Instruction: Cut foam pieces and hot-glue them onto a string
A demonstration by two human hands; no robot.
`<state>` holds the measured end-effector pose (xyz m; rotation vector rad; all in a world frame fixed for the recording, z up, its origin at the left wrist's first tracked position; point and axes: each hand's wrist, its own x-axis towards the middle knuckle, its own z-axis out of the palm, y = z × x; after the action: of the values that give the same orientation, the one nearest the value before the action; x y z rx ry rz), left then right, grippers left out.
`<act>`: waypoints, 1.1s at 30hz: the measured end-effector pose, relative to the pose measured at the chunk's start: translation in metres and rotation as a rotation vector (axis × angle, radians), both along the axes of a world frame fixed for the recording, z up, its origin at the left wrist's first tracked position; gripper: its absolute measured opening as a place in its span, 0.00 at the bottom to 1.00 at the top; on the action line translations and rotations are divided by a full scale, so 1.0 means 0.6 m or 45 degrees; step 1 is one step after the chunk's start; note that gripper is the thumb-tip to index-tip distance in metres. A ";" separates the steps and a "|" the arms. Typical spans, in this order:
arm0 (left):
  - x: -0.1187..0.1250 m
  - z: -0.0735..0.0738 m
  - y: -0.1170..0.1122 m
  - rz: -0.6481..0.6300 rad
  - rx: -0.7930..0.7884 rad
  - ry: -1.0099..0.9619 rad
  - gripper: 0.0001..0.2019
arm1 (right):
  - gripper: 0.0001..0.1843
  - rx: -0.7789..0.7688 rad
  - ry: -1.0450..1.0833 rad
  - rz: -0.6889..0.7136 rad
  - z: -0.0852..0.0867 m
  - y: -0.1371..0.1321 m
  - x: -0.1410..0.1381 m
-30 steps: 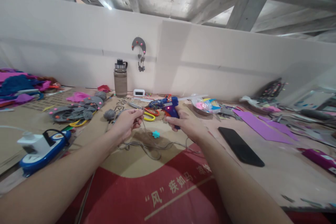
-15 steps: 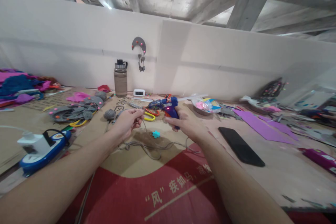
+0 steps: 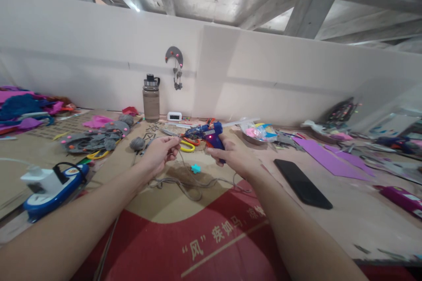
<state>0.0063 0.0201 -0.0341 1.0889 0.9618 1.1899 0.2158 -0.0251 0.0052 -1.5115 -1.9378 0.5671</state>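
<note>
My right hand (image 3: 234,156) is wrapped round the handle of a blue glue gun (image 3: 208,133) with a red light on, its nozzle pointing left. My left hand (image 3: 160,153) pinches the end of a thin grey cord (image 3: 184,184) just left of the nozzle. The rest of that cord lies in loose loops on the cardboard below both hands. A small teal foam flower (image 3: 196,168) rests on the cardboard between my hands.
Yellow-handled scissors (image 3: 186,145) lie behind the glue gun. A black phone (image 3: 302,183) lies at the right. A water bottle (image 3: 151,99) and small clock (image 3: 174,116) stand by the wall. Grey felt pieces (image 3: 94,139) and a blue-white power strip (image 3: 49,184) are at the left; purple foam sheets (image 3: 325,156) at the right.
The glue gun has tipped slightly lower and further left, toward the cord end in my left hand. My left hand has hardly moved.
</note>
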 end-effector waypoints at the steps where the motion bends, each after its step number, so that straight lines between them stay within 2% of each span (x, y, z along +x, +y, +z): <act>1: 0.000 -0.001 0.001 -0.001 -0.002 0.004 0.09 | 0.10 -0.056 0.045 0.015 0.003 -0.001 -0.001; 3: 0.000 -0.002 0.002 -0.003 -0.005 0.016 0.10 | 0.08 -0.128 0.163 0.051 0.005 0.000 -0.001; 7: 0.000 -0.005 0.003 -0.017 0.006 0.036 0.11 | 0.10 -0.110 0.316 0.076 -0.009 0.017 0.007; 11: 0.000 -0.007 0.001 -0.029 0.014 0.068 0.12 | 0.09 -0.089 0.529 -0.040 -0.031 0.039 0.014; 14: 0.002 -0.006 -0.003 -0.115 0.037 0.096 0.12 | 0.06 -0.119 0.634 -0.177 -0.046 0.059 0.022; 17: 0.005 -0.003 -0.009 -0.223 0.036 0.142 0.11 | 0.05 -0.191 0.464 -0.337 -0.066 0.081 0.043; 19: 0.008 -0.001 -0.013 -0.262 0.037 0.168 0.11 | 0.05 -0.218 0.214 -0.413 -0.080 0.093 0.061; 22: 0.012 0.002 -0.018 -0.284 0.061 0.190 0.12 | 0.06 -0.057 -0.244 -0.539 -0.093 0.102 0.083; 24: 0.013 0.004 -0.021 -0.294 0.078 0.211 0.13 | 0.06 0.142 -0.373 -0.588 -0.090 0.100 0.083; 26: 0.013 0.005 -0.023 -0.310 0.096 0.240 0.13 | 0.08 0.343 -0.254 -0.479 -0.080 0.091 0.068; 28: 0.014 0.005 -0.026 -0.334 0.119 0.285 0.13 | 0.10 0.477 0.011 -0.170 -0.066 0.077 0.042; 29: 0.014 0.005 -0.027 -0.344 0.137 0.313 0.14 | 0.12 0.466 0.153 0.016 -0.059 0.069 0.029; 31: 0.015 0.006 -0.030 -0.353 0.173 0.369 0.14 | 0.13 0.406 0.272 0.295 -0.049 0.052 0.005; 33: 0.017 0.007 -0.033 -0.354 0.190 0.409 0.14 | 0.12 0.385 0.288 0.421 -0.044 0.039 -0.011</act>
<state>0.0167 0.0003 -0.0298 1.5134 0.9361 0.8847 0.2095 -0.0019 -0.0214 -0.9080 -1.9990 0.5288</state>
